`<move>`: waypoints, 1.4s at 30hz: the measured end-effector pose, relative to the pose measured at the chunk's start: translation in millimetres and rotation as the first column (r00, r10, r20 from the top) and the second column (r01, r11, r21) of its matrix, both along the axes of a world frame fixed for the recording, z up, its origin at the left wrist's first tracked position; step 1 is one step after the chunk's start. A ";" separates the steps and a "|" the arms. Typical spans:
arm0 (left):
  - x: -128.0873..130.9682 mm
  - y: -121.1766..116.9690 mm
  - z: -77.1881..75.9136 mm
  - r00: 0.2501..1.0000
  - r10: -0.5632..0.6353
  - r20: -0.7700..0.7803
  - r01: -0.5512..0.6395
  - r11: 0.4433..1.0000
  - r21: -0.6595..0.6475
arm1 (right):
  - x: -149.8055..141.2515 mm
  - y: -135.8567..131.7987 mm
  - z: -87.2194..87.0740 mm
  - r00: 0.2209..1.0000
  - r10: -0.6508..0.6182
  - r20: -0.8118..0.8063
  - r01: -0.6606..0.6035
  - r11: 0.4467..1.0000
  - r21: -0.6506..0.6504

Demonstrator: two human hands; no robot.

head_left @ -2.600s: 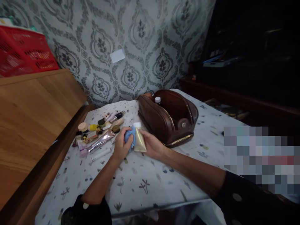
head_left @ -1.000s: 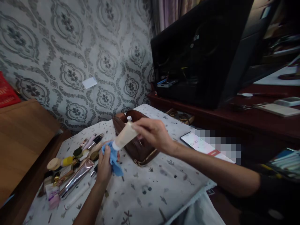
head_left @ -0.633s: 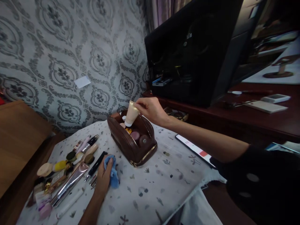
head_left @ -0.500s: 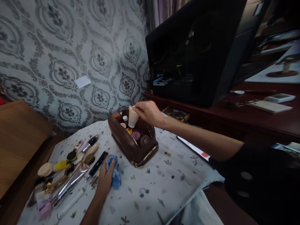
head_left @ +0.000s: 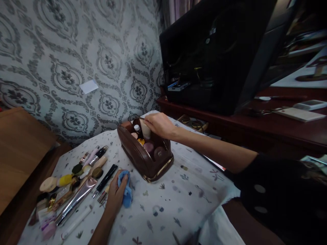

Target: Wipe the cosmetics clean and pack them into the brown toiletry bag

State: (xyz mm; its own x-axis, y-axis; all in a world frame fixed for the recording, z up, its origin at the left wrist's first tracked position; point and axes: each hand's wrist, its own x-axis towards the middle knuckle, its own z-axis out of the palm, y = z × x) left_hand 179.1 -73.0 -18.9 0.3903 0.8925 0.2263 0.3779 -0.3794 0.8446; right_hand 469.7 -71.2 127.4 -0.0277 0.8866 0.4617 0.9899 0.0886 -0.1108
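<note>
My right hand [head_left: 160,126] grips the upper end of a cream-coloured squeeze tube [head_left: 145,130], whose lower part is inside an open brown makeup bag [head_left: 139,158]. Around the tube in the bag are a small white-capped bottle [head_left: 137,128], a yellow item [head_left: 141,141] and round mauve containers [head_left: 148,147]. Left of the bag, my left hand [head_left: 117,189] is closed on a crumpled blue cloth [head_left: 126,190] resting on the tabletop. Close beside that hand lies a black pen-shaped cosmetic [head_left: 105,180].
Several cosmetics and brushes lie on the left of the patterned tablecloth [head_left: 158,194], among them a shiny pink tube [head_left: 78,199] and a white stick [head_left: 76,223]. A cardboard box [head_left: 22,146] stands far left. Behind on the right is a dark desk [head_left: 276,122] with a large black monitor [head_left: 217,61].
My right hand has lowered the cream tube deeper into the bag and slightly to the right. My left hand stays with the cloth in nearly the same place.
</note>
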 end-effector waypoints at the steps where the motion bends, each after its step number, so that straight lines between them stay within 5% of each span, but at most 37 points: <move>1: -0.1 0.1 0.0 1.000 -0.008 -0.006 0.008 1.000 -0.004 | -1.6 0.1 0.9 1.000 -0.010 0.020 0.010 1.000 -0.024; 17: -4.2 4.8 -4.4 0.984 -0.106 -0.143 0.109 0.994 0.015 | -15.9 18.6 -7.1 0.965 0.046 0.260 -0.009 0.989 -0.144; 28: 3.0 -6.2 8.2 0.982 -0.123 -0.142 0.124 0.992 -0.001 | -21.8 27.4 -11.2 0.973 0.056 0.225 0.002 0.969 -0.248; 42: 3.2 -7.1 4.5 0.986 -0.144 -0.087 0.147 0.989 0.024 | -32.5 18.7 0.7 0.972 0.017 0.233 0.057 0.949 -0.310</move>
